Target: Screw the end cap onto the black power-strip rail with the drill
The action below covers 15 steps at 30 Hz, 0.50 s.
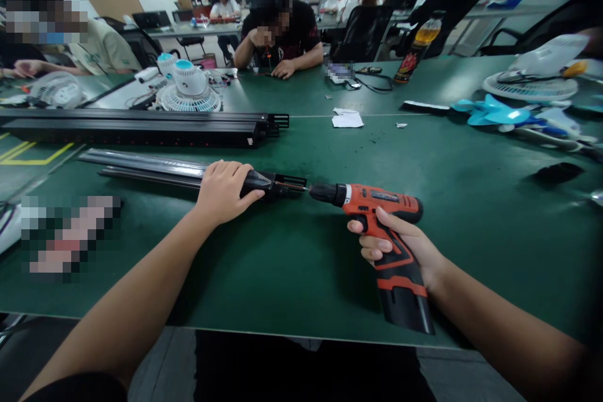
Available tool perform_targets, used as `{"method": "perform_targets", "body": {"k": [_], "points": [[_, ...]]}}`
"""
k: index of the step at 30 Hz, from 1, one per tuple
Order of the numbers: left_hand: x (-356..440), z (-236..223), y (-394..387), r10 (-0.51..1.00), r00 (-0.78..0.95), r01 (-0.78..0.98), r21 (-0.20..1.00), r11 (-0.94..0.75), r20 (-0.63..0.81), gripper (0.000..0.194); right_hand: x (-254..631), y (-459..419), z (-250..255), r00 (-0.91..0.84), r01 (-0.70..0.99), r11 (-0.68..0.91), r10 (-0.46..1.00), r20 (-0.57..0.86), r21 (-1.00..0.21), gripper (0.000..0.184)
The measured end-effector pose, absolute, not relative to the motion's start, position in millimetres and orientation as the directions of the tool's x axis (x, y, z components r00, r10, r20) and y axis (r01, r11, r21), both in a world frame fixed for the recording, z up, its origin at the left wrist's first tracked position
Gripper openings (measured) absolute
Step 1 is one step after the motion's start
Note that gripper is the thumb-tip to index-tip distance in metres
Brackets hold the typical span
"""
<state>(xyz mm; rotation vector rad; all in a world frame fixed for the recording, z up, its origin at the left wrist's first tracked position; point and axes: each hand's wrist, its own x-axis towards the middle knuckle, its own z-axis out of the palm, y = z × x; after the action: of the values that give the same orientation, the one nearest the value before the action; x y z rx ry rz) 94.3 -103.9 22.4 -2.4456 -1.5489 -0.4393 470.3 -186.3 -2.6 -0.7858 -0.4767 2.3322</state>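
My left hand (222, 193) lies over a long, glossy black housing (151, 164), its fingers wrapped round the part near the right end. The housing rests on the green table and ends in a slotted black frame (294, 183). In my right hand (417, 242) is an orange and black cordless drill (386, 196), gripped by its handle with a finger at the trigger. The drill points left. Its thin bit reaches into the slotted end of the housing; whether a screw sits at the tip is too small to tell.
Behind the housing lie more long black housings (141, 125). White fan parts (191, 85) stand at the back left, and blue fan blades (494, 111) lie at the right. Paper scraps (347, 118) and a drink bottle (419, 44) are farther back. A person (282, 25) works across the table.
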Motion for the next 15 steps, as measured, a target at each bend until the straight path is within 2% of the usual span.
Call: {"method": "perform_targets", "body": {"k": [7, 15], "points": [[95.1, 22.7, -104.7, 0.845, 0.394, 0.908, -0.013, -0.418, 0.360, 0.050, 468.2, -188.2, -0.3, -0.619, -0.468, -0.735, 0.669, -0.412, -0.491, 0.038], [93.8, 22.0, -103.9, 0.837, 0.407, 0.904, -0.027, -0.427, 0.367, 0.049, 470.9, -191.8, 1.0, -0.577, -0.488, -0.703, 0.704, -0.413, -0.517, 0.049]]}}
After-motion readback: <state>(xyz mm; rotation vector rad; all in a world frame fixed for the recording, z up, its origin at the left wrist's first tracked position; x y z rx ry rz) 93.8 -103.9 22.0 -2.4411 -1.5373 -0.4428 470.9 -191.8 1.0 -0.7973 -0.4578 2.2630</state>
